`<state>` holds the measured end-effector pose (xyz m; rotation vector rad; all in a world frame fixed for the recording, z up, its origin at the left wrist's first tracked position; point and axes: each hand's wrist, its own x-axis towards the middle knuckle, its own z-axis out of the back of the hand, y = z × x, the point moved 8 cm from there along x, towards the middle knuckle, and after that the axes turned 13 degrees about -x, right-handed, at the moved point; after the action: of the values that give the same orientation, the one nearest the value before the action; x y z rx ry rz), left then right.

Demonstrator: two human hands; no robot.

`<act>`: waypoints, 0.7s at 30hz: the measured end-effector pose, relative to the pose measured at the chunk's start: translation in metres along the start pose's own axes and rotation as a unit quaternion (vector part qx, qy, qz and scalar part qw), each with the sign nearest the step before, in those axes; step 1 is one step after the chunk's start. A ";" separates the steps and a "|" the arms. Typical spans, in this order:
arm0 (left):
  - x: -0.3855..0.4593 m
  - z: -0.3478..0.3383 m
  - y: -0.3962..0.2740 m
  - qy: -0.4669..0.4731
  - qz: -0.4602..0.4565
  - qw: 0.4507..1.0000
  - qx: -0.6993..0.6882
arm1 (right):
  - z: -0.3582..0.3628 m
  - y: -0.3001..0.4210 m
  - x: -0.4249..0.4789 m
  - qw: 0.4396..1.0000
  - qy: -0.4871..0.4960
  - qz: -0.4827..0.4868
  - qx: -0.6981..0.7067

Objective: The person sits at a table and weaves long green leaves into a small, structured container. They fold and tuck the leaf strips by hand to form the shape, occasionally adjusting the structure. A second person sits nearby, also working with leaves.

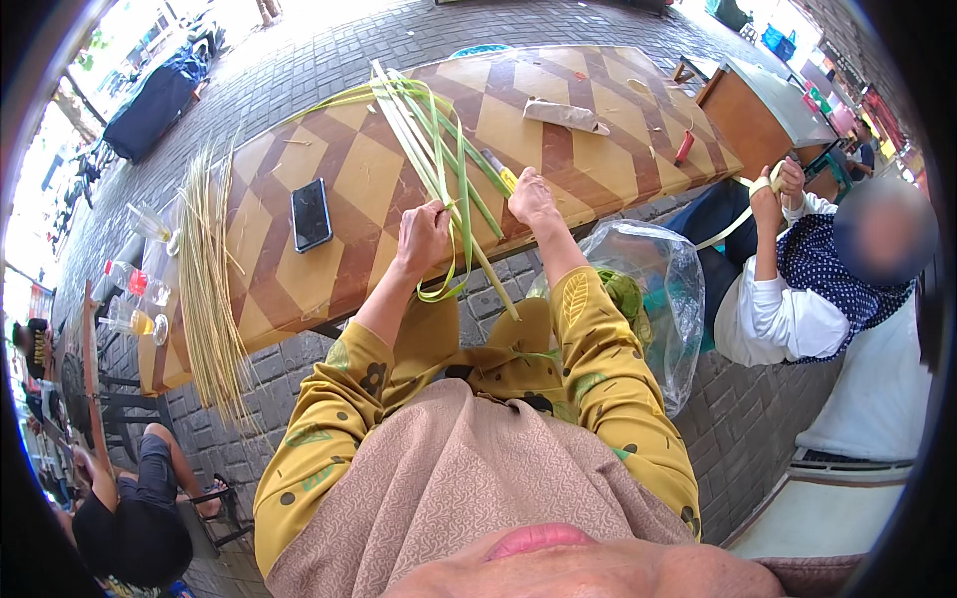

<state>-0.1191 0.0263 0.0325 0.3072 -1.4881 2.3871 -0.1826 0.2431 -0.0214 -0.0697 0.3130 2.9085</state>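
Observation:
My left hand is closed on a long green palm leaf strip, which loops up over the table and hangs down beside the fingers. A pale green leaf stalk slants from under that hand past the table's edge toward my knees. In my right hand is a knife with a yellow handle, its short blade pointing up and left, close to the cut stalks. Several green and whitish palm stalks lie fanned beyond both hands on the patterned table.
A phone and a bundle of thin dry ribs lie leftward, near cups and a plastic bottle. Rightward are a pale oblong block, a small red object, a clear plastic bag and a seated person holding a pale strip.

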 end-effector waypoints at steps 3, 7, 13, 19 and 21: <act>0.001 -0.003 0.003 0.002 -0.002 1.000 0.027 | 0.019 -0.005 -0.011 0.996 -0.071 0.005 0.060; 0.000 0.003 0.002 -0.010 -0.003 0.999 0.049 | 0.064 0.037 -0.071 0.971 -0.148 0.157 0.104; 0.004 0.007 -0.008 -0.033 0.005 0.995 0.096 | 0.043 0.066 -0.139 0.965 -0.075 0.247 0.046; 0.004 0.004 -0.017 -0.030 -0.005 0.993 0.112 | 0.037 0.060 -0.147 0.971 -0.073 0.228 0.025; 0.003 0.002 -0.022 -0.024 -0.018 0.992 0.121 | 0.037 0.058 -0.148 0.971 -0.077 0.223 0.038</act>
<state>-0.1140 0.0343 0.0525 0.4457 -1.1993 2.5497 -0.0519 0.1646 0.0370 0.2715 0.4638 3.3130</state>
